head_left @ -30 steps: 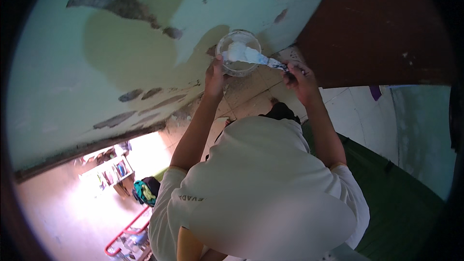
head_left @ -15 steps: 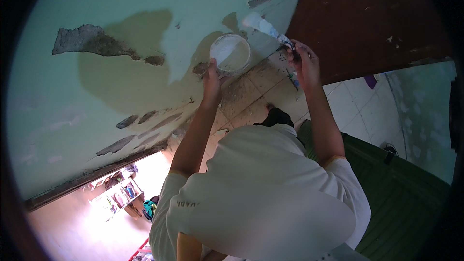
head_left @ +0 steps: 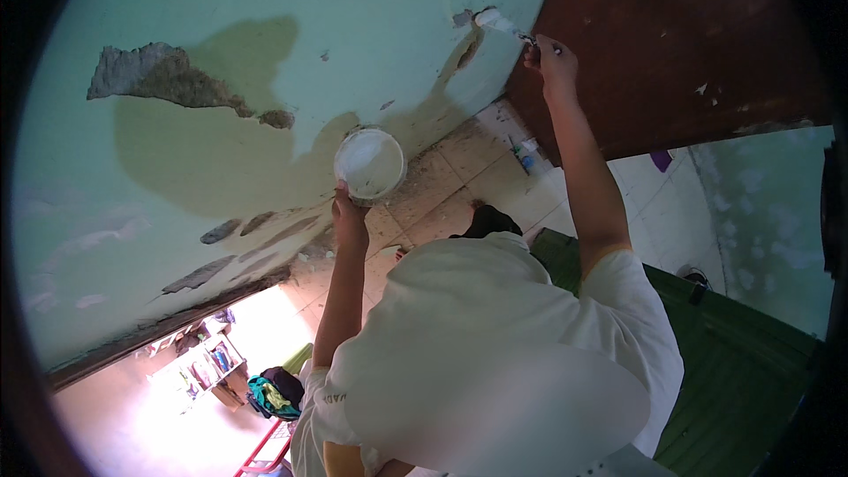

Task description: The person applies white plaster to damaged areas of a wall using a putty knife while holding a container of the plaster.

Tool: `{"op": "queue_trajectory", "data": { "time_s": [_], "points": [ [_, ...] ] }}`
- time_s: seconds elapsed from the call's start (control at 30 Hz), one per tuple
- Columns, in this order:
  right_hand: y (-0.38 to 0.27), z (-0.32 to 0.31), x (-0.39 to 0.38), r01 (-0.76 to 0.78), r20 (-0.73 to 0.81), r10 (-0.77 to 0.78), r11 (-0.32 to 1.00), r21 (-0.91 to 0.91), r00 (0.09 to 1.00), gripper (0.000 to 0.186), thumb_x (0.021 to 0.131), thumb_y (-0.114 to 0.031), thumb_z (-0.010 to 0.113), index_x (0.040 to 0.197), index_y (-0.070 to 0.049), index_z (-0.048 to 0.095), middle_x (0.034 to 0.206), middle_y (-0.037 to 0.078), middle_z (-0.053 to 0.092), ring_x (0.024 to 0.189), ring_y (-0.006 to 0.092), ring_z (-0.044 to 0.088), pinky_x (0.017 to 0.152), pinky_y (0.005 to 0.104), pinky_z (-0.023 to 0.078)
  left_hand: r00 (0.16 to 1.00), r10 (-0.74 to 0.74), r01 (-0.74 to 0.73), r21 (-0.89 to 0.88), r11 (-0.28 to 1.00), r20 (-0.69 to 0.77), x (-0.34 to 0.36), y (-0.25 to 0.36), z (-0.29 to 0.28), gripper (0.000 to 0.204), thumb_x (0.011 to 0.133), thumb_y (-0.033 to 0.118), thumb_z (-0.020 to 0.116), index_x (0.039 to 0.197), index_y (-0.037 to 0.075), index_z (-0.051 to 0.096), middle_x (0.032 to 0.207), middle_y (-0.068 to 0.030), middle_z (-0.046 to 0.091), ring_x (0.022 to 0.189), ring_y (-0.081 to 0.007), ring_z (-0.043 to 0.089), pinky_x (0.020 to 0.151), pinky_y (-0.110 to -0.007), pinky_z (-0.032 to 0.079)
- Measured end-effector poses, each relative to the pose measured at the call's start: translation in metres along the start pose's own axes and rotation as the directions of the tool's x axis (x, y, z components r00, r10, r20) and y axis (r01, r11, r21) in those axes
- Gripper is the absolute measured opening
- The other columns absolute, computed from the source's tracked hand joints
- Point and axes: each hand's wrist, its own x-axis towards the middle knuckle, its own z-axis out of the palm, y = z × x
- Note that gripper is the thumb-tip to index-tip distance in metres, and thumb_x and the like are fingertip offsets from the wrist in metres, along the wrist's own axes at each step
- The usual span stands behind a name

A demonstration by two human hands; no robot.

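My left hand (head_left: 350, 210) is closed on the near rim of a round white tub (head_left: 396, 163), which has white paste inside. A putty knife (head_left: 505, 25) with white paste on its blade is in my right hand (head_left: 556, 64), the fingers wrapped round its handle. The blade's tip is at the pale green wall (head_left: 353, 35), beside a small grey patch of bare plaster (head_left: 462, 18). Whether the blade presses on the wall I cannot tell. Below it runs a narrow chipped spot (head_left: 468, 54) in the paint.
A larger bare patch (head_left: 155, 75) lies on the wall at left. The dark brown door-like panel (head_left: 671, 35) stands at right, with tiled floor (head_left: 433, 181) below and a green panel (head_left: 724, 362) at lower right. A shelf (head_left: 208, 367) and clothes (head_left: 276, 391) show through the opening at lower left.
My right hand has moved up, bringing the putty knife's blade to the wall near the bare patch. The left hand and tub have shifted left and down.
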Motion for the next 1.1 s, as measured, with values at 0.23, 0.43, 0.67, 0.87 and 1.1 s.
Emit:
{"op": "queue_trajectory", "data": {
  "time_s": [0.23, 0.43, 0.67, 0.87, 1.1],
  "points": [
    [-0.053, 0.039, 0.021, 0.021, 0.138, -0.01, 0.997, -0.078, 0.99, 0.024, 0.086, -0.02, 0.064, 0.089, 0.003, 0.058, 0.077, 0.009, 0.06, 0.061, 0.0189, 0.063, 0.061, 0.0324, 0.061, 0.999, 0.025, -0.025, 0.018, 1.0, 0.033, -0.018, -0.004, -0.014, 0.07, 0.098, 0.051, 0.045, 0.139, -0.005, 0.038, 0.137, -0.0197, 0.047, 0.123, -0.0306, 0.052, 0.1, -0.043, 0.048],
    [-0.088, 0.083, 0.061, -0.002, 0.299, 0.043, 0.991, -0.136, 0.953, 0.031, 0.081, -0.025, 0.066, 0.089, 0.003, 0.056, 0.078, 0.009, 0.059, 0.062, 0.0211, 0.064, 0.064, 0.0331, 0.063, 0.999, -0.012, 0.01, 0.046, 0.999, 0.048, -0.029, -0.008, -0.023, 0.07, 0.098, 0.051, 0.044, 0.139, -0.004, 0.04, 0.137, -0.0192, 0.046, 0.124, -0.0283, 0.051, 0.099, -0.042, 0.047],
    [-0.099, 0.111, 0.083, 0.143, 0.299, -0.048, 0.942, -0.303, 0.953, 0.045, 0.086, -0.038, 0.064, 0.098, 0.004, 0.055, 0.087, 0.015, 0.059, 0.073, 0.0251, 0.066, 0.066, 0.034, 0.061, 0.998, -0.052, 0.052, 0.018, 0.999, 0.03, -0.031, -0.016, -0.029, 0.073, 0.096, 0.053, 0.049, 0.139, -0.004, 0.039, 0.139, -0.0193, 0.045, 0.127, -0.0279, 0.048, 0.099, -0.042, 0.048],
    [-0.149, 0.103, 0.026, 0.038, 0.092, 0.013, 0.846, -0.532, 0.996, 0.062, 0.093, -0.047, 0.057, 0.127, 0.004, 0.05, 0.111, 0.021, 0.062, 0.084, 0.0282, 0.069, 0.066, 0.034, 0.062, 0.998, -0.054, 0.054, 0.011, 0.998, -0.016, -0.039, -0.017, -0.036, 0.069, 0.096, 0.052, 0.05, 0.137, -0.003, 0.043, 0.137, -0.0175, 0.048, 0.125, -0.0275, 0.051, 0.098, -0.042, 0.049],
    [-0.134, 0.09, 0.035, 0.067, 0.061, -0.038, 0.805, -0.589, 0.997, 0.07, 0.093, -0.052, 0.054, 0.131, 0.006, 0.048, 0.108, 0.022, 0.064, 0.071, 0.0278, 0.071, 0.07, 0.0351, 0.06, 0.998, -0.038, 0.04, 0.06, 0.997, -0.044, -0.045, -0.019, -0.04, 0.068, 0.096, 0.053, 0.048, 0.137, -0.002, 0.044, 0.136, -0.0176, 0.049, 0.121, -0.0277, 0.054, 0.095, -0.041, 0.05]
  ]
}}
